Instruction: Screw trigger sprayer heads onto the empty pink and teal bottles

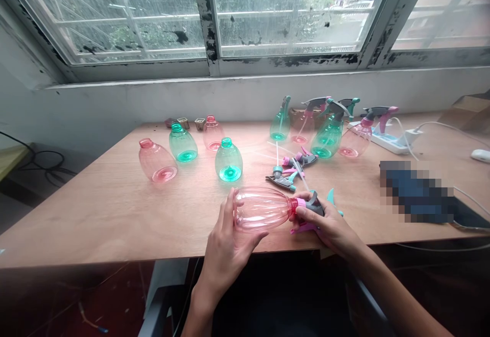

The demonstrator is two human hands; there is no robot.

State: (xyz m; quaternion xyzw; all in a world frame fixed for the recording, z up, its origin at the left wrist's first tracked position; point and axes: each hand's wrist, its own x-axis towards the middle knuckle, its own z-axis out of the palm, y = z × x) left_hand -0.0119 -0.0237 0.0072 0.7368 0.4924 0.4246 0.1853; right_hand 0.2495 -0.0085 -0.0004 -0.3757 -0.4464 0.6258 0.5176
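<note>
A clear pink spray bottle point(262, 209) lies sideways in the air above the table's front edge, its base to the left. My left hand point(229, 240) wraps the base end, thumb below and fingers behind. At the neck, my right hand point(325, 219) grips the grey and pink spray head point(312, 204), whose collar sits against the bottle's mouth; whether it is threaded on, I cannot tell. Loose spray heads point(281, 177) with tubes lie just behind, some partly hidden by my right hand. Open-necked bottles, a green one point(228, 161) and a pink one point(157, 161) among them, stand to the left.
Several bottles with spray heads, including a green one point(328, 135), stand at the back right. Beside them are a white power strip point(390, 140) with cables, a blurred dark object point(417, 191) and a cardboard box point(472, 112). A window wall point(245, 92) bounds the table's rear.
</note>
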